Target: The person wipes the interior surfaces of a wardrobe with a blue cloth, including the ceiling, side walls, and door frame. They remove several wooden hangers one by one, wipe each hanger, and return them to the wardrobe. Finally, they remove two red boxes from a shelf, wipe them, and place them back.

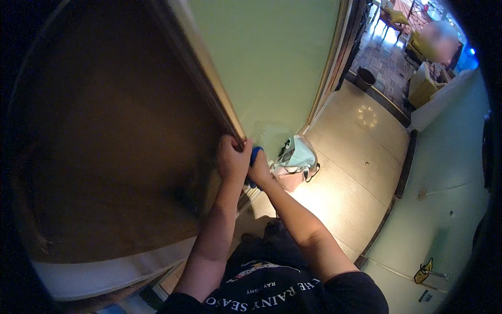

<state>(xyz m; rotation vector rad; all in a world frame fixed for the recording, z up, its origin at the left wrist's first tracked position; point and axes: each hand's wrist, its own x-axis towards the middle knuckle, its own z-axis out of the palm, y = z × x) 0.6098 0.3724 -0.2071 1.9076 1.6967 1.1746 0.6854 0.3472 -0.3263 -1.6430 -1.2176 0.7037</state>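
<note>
I see my left hand (232, 159) clamped on the lower corner of a dark wooden panel (115, 131), its fingers (236, 142) curled over the panel's pale front edge (209, 68). My right hand (259, 170) sits just beside it, touching it, and is closed on a blue cloth (254, 155) bunched between the two hands, right at the corner where the edge ends.

The cloth is small and crumpled, so it has no clear direction of its own; only a blue fold shows above my right hand, and a darker bit below it. The edge it presses against is the long thing here: it runs from my hands up and to the left toward the top of the view, slanting away from me, with the pale green wall (272, 57) behind it.

To wipe this well, I judge I should keep the left hand firm so the panel does not swing, and draw the cloth along the edge's length rather than across it, with the cloth wrapped round the edge so both faces get touched. The corner is tight, so I would work slowly and watch that the two hands do not crowd each other.

Below my hands, on the light tiled floor (355, 172), lies a soft bag (295, 162) in pale green and pink. A dark bucket (365, 78) stands well apart, near the doorway.
</note>
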